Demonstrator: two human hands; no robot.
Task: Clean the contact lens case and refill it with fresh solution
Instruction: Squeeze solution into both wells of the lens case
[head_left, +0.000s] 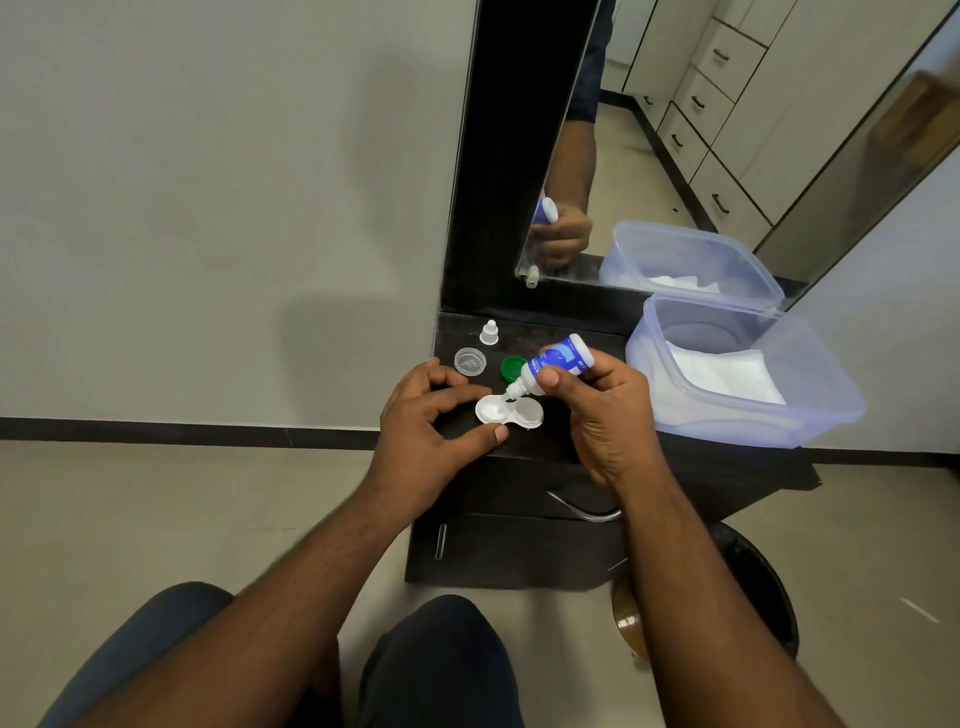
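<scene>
1. A narrow dark desk (571, 340) stands against a pale wall below a mirror (675, 130); a clear plastic tub (831, 415) of white tissue sits at its right end.
2. The contact lens case (509, 411) lies open near the desk's front edge, its long axis running left to right.
3. The left hand (431, 415) steadies the case, thumb and fingers curled round its left well.
4. The right hand (605, 410) has its grip clamped on the solution bottle (553, 366), tilted with the nozzle pointing down-left into the left well.
5. Filling appears under way: the green cap (513, 368), clear cap (470, 361) and bottle cap (489, 332) lie behind the case; I cannot tell whether the right well is filled, and capping remains.
</scene>
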